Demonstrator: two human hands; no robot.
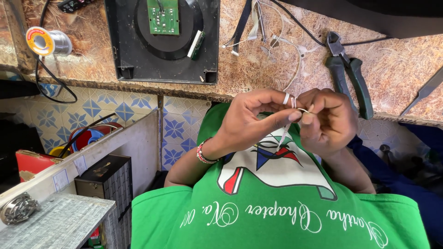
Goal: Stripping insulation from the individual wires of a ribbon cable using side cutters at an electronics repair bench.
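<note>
Left hand (pixel 251 117) and right hand (pixel 327 120) meet just off the bench (pixel 401 64) edge, above a green shirt (pixel 277 216); both pinch closed on a thin white wire (pixel 290 103) between fingertips; pliers (pixel 348 71) lie near the right hand; solder spool (pixel 46 42) well apart, far left.

Two hands (pixel 258 117) (pixel 327 120), one pliers (pixel 348 74), one solder spool (pixel 46 42)

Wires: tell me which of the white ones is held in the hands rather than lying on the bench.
The thin white wire pinched between the left hand and right hand over the green shirt; the other loose white wires lie untouched on the speckled benchtop.
</note>
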